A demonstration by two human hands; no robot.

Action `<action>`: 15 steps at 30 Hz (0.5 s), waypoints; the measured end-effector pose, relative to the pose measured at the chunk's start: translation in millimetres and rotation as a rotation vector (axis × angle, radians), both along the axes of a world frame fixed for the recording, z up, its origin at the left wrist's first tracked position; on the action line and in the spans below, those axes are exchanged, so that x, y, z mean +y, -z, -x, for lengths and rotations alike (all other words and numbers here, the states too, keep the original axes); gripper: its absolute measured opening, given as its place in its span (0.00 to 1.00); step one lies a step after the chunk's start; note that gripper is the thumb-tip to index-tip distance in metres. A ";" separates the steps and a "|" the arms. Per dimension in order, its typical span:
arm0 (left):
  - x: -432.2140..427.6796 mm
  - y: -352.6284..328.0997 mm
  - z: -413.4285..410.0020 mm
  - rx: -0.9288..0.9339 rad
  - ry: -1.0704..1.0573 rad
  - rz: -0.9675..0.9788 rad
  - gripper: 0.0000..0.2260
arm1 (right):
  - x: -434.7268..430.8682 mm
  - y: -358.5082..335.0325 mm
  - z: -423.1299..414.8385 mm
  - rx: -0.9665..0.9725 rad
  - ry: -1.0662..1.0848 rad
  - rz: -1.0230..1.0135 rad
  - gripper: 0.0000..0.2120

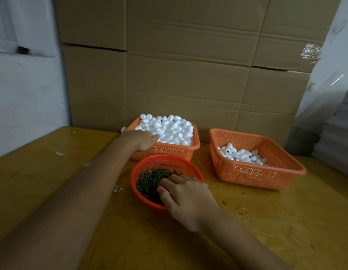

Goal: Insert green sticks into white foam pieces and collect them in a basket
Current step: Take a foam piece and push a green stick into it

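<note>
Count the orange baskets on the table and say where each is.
3. The full square basket sits at the back, heaped with foam pieces; the emptier square basket to its right; the round basket nearest, holding green sticks. None seems hidden.

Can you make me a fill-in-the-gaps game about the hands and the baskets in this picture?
1. The right hand reaches into the round basket full of ____ sticks.
2. The left hand touches a heap of foam pieces, and their colour is ____.
3. Besides the round one, the table holds ____ square baskets.

Missing words: green, white, two.
</note>
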State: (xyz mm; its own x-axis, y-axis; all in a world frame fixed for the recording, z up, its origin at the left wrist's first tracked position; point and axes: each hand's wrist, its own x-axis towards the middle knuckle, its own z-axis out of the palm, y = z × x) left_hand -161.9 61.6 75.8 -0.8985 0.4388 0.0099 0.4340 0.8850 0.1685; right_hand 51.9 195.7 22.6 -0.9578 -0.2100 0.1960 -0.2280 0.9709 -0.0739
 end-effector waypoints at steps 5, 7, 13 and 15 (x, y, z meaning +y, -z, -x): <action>5.3 -2.9 8.0 -0.026 -0.038 0.058 0.30 | 1.7 2.0 2.3 0.038 0.013 -0.011 0.21; 3.9 -2.1 11.2 -0.047 -0.045 0.057 0.31 | -0.2 3.3 1.5 0.045 0.014 -0.006 0.21; 9.8 -6.4 17.4 -0.035 -0.032 0.047 0.32 | 0.7 2.9 0.9 0.057 0.013 0.005 0.20; 9.5 -9.6 16.5 -0.024 -0.027 0.011 0.31 | 0.3 2.8 0.6 0.055 0.012 -0.002 0.20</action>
